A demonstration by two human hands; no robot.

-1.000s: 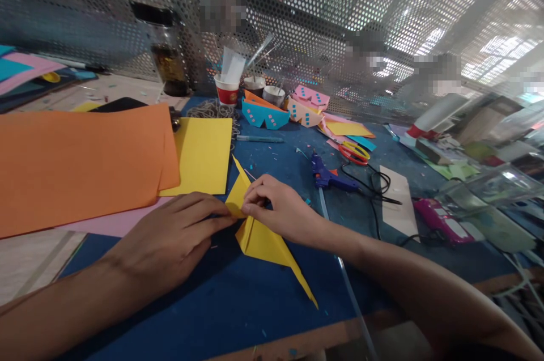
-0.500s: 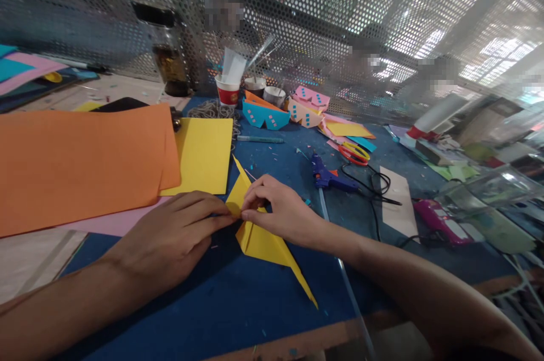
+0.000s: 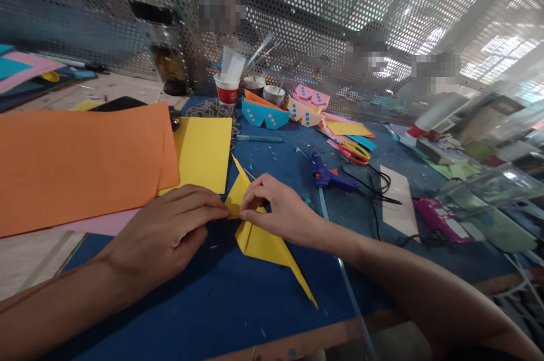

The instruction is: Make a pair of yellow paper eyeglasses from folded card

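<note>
A folded piece of yellow paper (image 3: pixel 267 246) lies on the blue work surface, its long creased edge running from upper left to lower right. My right hand (image 3: pixel 283 208) pinches the paper near its middle, thumb and curled fingers together. From the other side, my left hand (image 3: pixel 168 233) has its fingers pressed together at the left corner of the same paper. Its fingertips partly hide that corner, and the thumb is tucked beneath. Flat yellow paper (image 3: pixel 206 154) and large orange paper (image 3: pixel 85 162) lie beyond my left hand.
A blue glue gun (image 3: pixel 331 174) with a black cord lies to the right, near red-and-yellow scissors (image 3: pixel 355 152). Paper masks (image 3: pixel 266 115), paper cups (image 3: pixel 227 90) and a jar (image 3: pixel 168 63) stand before a perforated metal screen (image 3: pixel 297 21). People are behind it.
My left hand has shifted slightly left, its fingertips now a little apart from my right fingertips. The right hand and the folded yellow paper stay nearly in place.
</note>
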